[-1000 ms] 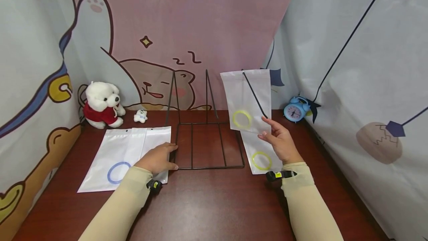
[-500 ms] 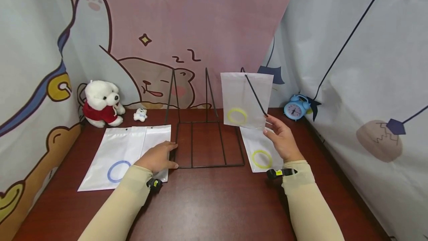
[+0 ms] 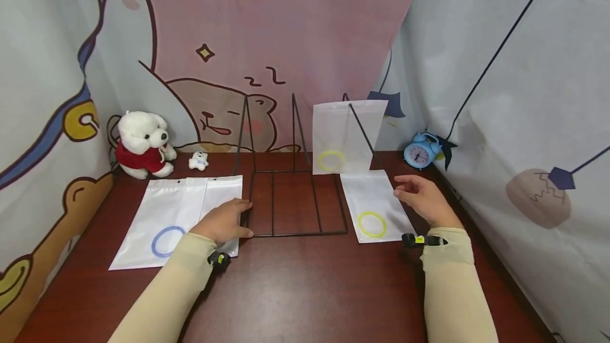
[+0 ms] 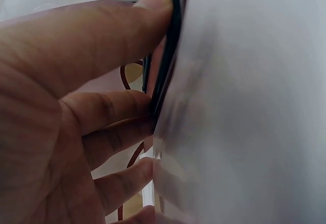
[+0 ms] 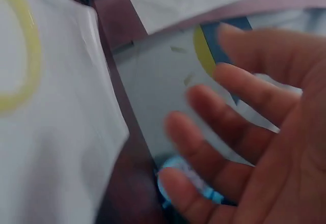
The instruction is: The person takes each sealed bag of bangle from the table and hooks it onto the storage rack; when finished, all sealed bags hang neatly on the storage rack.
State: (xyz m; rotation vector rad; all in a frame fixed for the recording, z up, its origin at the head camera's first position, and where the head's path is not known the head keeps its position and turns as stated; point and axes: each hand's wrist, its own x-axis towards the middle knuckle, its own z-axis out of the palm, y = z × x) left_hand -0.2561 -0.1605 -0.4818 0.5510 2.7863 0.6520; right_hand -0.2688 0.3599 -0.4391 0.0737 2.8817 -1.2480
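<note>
My left hand [image 3: 224,221] rests at the left side of a black wire rack [image 3: 300,235]; in the left wrist view its thumb and fingertips touch a dark bar, fingers fairly straight. From the rack's right prong [image 3: 363,131] hangs a white bag [image 3: 333,131] with a yellow ring [image 3: 331,161] showing through. Right of the rack, another white bag [image 3: 374,195] with a yellow ring lies on the table. Over its right edge, my right hand [image 3: 424,200] is in the air with relaxed fingers, holding nothing.
White bags [image 3: 138,237], one showing a blue ring [image 3: 168,241], lie left of the rack, partly under my left arm. A plush dog [image 3: 144,144], a small white figure [image 3: 198,161] and a blue alarm clock [image 3: 421,151] stand along the back. Printed curtains surround the table.
My right hand has come off the prong's tip and moved right and slightly down. The hanging bag has swung and slid slightly along the prong. The left hand stays put.
</note>
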